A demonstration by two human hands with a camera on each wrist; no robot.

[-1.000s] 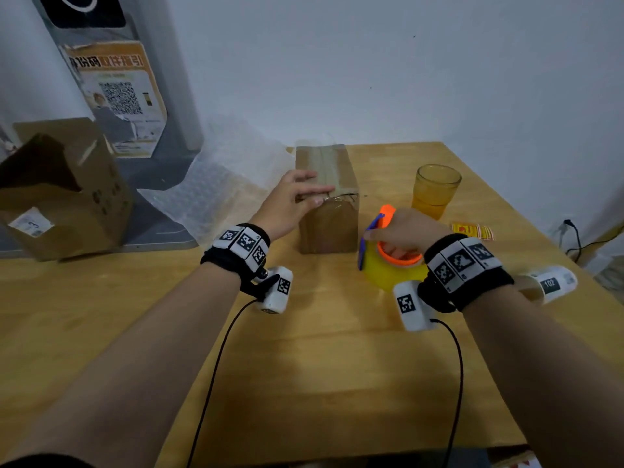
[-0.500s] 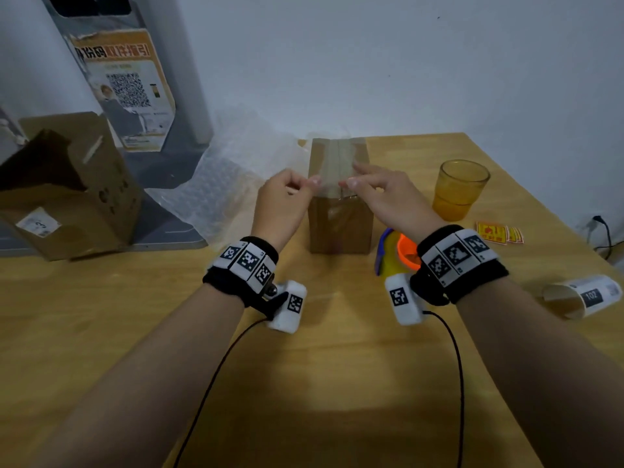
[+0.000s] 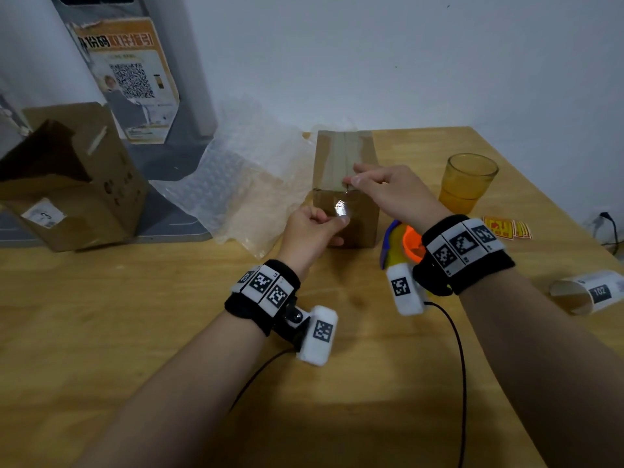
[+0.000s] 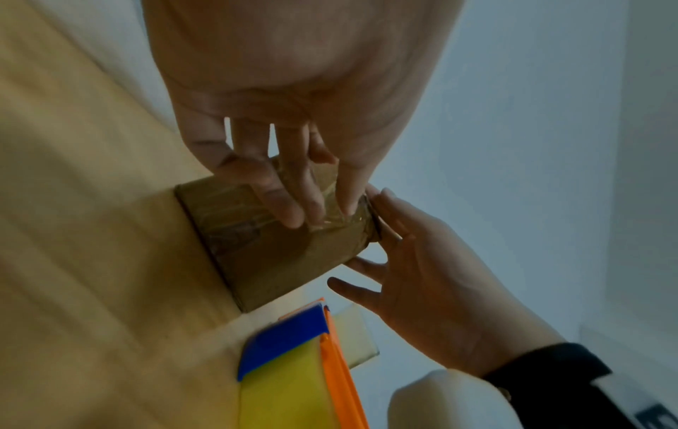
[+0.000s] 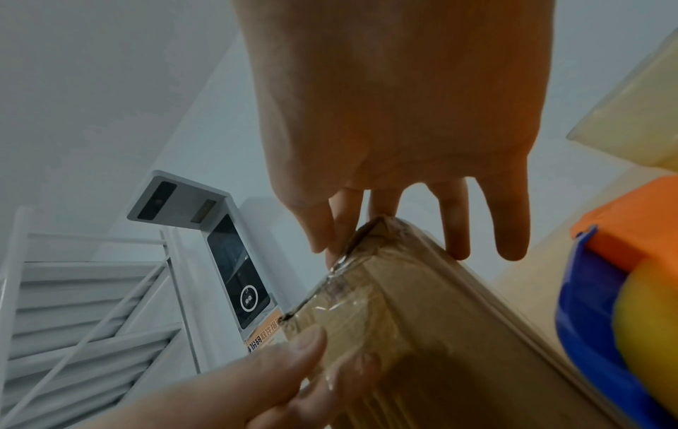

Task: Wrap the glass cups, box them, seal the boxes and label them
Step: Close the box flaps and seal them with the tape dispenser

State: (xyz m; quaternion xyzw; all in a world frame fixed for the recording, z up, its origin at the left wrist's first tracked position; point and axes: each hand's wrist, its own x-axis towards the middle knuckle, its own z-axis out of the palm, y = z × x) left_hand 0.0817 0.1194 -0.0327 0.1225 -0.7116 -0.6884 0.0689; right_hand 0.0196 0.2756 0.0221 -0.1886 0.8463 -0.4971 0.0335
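Observation:
A small brown cardboard box [image 3: 344, 157] stands on the wooden table [image 3: 135, 332], with clear tape along its top and down its front. My left hand [image 3: 339, 219] pinches the shiny loose tape end [image 3: 340, 209] against the box's front face [image 4: 279, 261]. My right hand [image 3: 354, 175] has its index fingertip and thumb on the taped top front edge [image 5: 352, 255], the other fingers straight. A yellow, orange and blue tape dispenser [image 3: 400, 239] lies just right of the box. An amber glass cup [image 3: 469, 182] stands unwrapped further right.
Bubble wrap [image 3: 243, 177] lies left of the box. An open cardboard box [image 3: 74, 184] sits at the far left. Red and yellow stickers [image 3: 506, 228] and a curled label roll [image 3: 591, 292] lie on the right, near the table edge.
My right hand set the tape dispenser down beside the box and went to the box's top edge. My left hand left the box top and drew the tape end down the front.

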